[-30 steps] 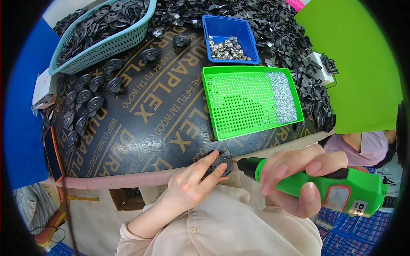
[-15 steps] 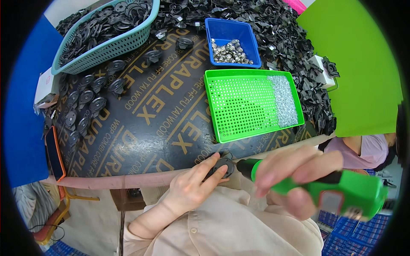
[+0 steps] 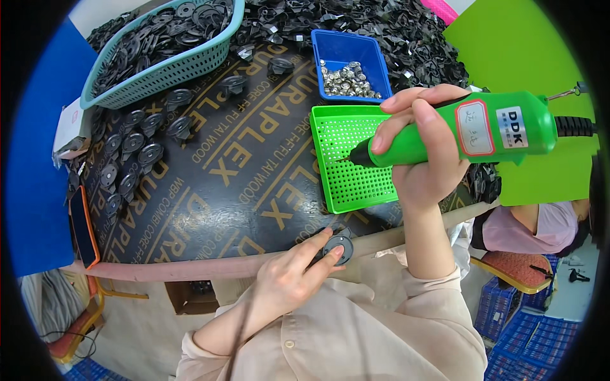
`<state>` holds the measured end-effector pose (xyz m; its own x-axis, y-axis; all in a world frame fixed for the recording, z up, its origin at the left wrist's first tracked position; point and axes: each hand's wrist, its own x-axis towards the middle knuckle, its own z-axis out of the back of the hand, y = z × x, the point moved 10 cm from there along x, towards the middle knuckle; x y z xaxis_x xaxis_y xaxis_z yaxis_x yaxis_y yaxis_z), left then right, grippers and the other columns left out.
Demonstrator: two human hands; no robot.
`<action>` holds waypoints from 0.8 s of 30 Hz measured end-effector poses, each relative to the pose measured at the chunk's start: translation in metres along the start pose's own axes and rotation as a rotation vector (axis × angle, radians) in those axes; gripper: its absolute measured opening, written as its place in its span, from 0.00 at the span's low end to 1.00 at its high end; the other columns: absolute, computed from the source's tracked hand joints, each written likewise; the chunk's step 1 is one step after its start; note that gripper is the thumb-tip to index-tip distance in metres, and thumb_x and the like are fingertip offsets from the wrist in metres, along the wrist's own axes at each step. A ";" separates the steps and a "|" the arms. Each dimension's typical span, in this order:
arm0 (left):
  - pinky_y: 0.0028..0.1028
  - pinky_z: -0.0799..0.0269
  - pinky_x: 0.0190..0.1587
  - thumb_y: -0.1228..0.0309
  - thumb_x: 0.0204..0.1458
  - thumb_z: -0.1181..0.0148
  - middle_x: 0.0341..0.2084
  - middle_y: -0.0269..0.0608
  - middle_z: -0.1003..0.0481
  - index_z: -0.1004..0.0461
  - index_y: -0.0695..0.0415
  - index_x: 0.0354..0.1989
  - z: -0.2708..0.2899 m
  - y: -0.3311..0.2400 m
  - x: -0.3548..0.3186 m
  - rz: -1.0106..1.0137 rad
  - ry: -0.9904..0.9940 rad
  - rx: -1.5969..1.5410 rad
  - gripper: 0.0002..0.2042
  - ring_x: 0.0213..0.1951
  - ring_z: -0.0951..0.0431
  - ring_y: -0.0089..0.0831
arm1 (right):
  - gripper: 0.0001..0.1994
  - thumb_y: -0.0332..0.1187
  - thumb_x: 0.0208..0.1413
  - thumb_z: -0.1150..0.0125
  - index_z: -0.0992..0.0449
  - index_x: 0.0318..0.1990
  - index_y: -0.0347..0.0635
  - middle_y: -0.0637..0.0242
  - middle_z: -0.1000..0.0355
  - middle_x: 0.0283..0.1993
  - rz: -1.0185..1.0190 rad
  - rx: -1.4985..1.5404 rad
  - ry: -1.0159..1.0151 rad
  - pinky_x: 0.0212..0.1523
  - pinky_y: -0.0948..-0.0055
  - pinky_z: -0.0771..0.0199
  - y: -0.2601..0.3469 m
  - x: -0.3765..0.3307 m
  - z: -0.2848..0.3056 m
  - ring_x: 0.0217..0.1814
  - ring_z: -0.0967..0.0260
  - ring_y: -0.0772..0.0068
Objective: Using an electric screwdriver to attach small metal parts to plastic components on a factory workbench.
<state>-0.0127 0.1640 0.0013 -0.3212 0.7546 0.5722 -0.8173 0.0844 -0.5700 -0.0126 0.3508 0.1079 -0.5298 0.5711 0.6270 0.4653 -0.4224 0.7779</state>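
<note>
**Position, Grip and Handling**

The black, gold-printed desk (image 3: 210,219) carries a bright-green, rectangular, perforated plastic tray (image 3: 362,190). The right hand (image 3: 429,168) is wrapped around a green, barrel-shaped electric screwdriver with a black nose (image 3: 497,127). Its thin metal bit (image 3: 343,158) points over the tray's left part; contact cannot be confirmed. The screwdriver is probably rigid and the heavier item; grip the barrel behind the nose.

The left hand (image 3: 292,273) pinches a black, disc-faced component, apparently plastic (image 3: 345,241), at the desk's near edge. Whether it rests there cannot be determined. The component is probably light, stiff and slightly slippery; hold it by the rim, face exposed.
</note>
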 end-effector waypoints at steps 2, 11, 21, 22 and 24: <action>0.27 0.20 0.29 0.71 0.34 0.23 0.42 0.51 0.21 0.20 0.54 0.39 0.000 0.002 0.000 0.005 0.011 -0.031 0.20 0.31 0.17 0.37 | 0.09 0.25 0.57 0.52 0.36 0.43 0.29 0.41 0.28 0.31 -0.015 0.005 -0.003 0.25 0.69 0.27 0.000 -0.001 -0.002 0.15 0.31 0.64; 0.27 0.19 0.29 0.71 0.33 0.22 0.43 0.51 0.22 0.20 0.54 0.38 0.000 0.001 0.000 0.028 0.012 -0.026 0.20 0.31 0.17 0.37 | 0.08 0.25 0.57 0.51 0.35 0.41 0.29 0.44 0.28 0.29 -0.045 0.024 -0.002 0.24 0.69 0.27 -0.005 -0.001 -0.001 0.15 0.32 0.64; 0.23 0.21 0.27 0.67 0.41 0.26 0.44 0.48 0.23 0.20 0.57 0.40 -0.001 0.000 -0.003 -0.042 0.004 0.019 0.17 0.32 0.18 0.31 | 0.12 0.31 0.63 0.59 0.36 0.48 0.32 0.42 0.32 0.44 0.062 0.137 0.030 0.19 0.68 0.29 0.044 -0.011 0.022 0.19 0.30 0.63; 0.23 0.21 0.27 0.67 0.41 0.26 0.44 0.48 0.22 0.20 0.57 0.40 -0.001 -0.001 -0.001 -0.030 0.016 0.021 0.17 0.32 0.18 0.31 | 0.12 0.32 0.63 0.58 0.37 0.48 0.33 0.44 0.32 0.43 0.064 0.208 0.088 0.18 0.68 0.29 0.061 -0.020 0.023 0.19 0.31 0.63; 0.23 0.21 0.28 0.67 0.41 0.27 0.43 0.48 0.22 0.19 0.56 0.39 -0.001 -0.003 0.001 -0.029 0.018 0.035 0.16 0.32 0.18 0.31 | 0.12 0.33 0.62 0.55 0.40 0.48 0.35 0.46 0.32 0.41 0.060 0.259 0.182 0.18 0.67 0.28 0.084 -0.044 0.022 0.18 0.31 0.64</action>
<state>-0.0101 0.1650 0.0031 -0.2886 0.7639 0.5772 -0.8422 0.0842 -0.5325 0.0655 0.3054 0.1448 -0.6030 0.4053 0.6871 0.6526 -0.2447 0.7171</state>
